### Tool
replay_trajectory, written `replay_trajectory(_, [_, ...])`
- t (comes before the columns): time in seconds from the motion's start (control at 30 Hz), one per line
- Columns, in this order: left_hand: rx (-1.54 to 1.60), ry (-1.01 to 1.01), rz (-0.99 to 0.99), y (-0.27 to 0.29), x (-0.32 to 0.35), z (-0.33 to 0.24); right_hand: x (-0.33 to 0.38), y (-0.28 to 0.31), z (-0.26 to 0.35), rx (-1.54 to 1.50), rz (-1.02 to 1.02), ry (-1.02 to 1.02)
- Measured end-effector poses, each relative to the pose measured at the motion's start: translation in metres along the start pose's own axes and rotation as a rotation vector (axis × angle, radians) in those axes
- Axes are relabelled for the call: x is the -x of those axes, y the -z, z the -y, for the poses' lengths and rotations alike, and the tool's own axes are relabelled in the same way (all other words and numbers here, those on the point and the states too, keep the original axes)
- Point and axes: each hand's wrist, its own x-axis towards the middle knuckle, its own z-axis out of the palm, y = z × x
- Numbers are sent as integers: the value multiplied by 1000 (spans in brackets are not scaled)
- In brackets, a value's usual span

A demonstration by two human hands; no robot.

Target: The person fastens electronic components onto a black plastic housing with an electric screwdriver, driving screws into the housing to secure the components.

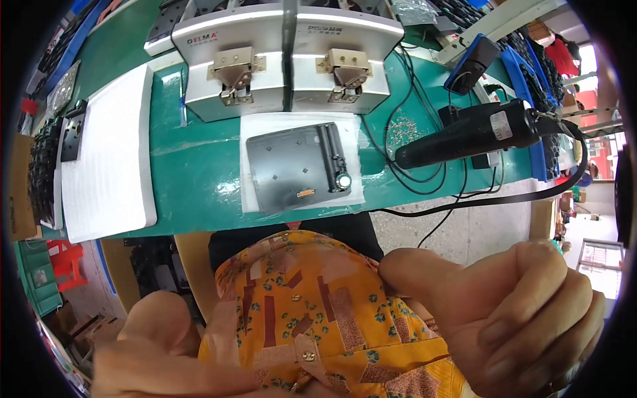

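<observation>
- Dark panel (285, 159) lying flat on a white sheet (272, 121) upon the green table (192, 172); neither hand touches it.
- Blue bin (538, 159) well to the right of the panel, filled with black parts (534, 66) too crowded to tell apart.
- Another blue bin (81, 38), far off beyond the panel to the left, also with dark pieces in it.
- Small loose screws (401, 131) scattered directly on the table just right of the panel, beside a black corded tool (464, 142).
- White slab (113, 159) left of the panel, a black part (73, 131) at its outer edge.
- Right hand (531, 318), nearer the wearer than the panel and to its right: fingers curled in toward the palm, close together; whether they hold anything I cannot tell.
- Left hand (152, 361), nearer the wearer and left of the panel, blurred; I cannot tell its finger spread or any grip.
</observation>
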Motion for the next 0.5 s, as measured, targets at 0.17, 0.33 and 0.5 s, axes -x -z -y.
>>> replay_trajectory(0.17, [-82,-108,118,19,16,0,2,-9,7,14,-89,-46])
replay_trajectory(0.33, [-122,-28,319,31,6,-16,7,-23,15,12,-178,-99])
replay_trajectory(0.5, [-143,-13,540,38,-13,-19,4,-18,20,49,-176,-127])
